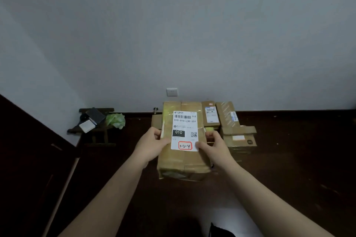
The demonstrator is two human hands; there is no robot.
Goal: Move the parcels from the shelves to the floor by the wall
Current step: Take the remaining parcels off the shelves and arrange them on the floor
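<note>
By the wall (173, 34), a pile (238, 136) of at least 4 boxes already sat on the floor (289, 169); 1 parcel (183, 161) hung over it, not yet down, left hand (152, 143) and right hand (213, 145) curled round its sides; shelves out of view

1 head view, looking forward-down, close over hands (185, 146), facing wall (173, 34).
</note>
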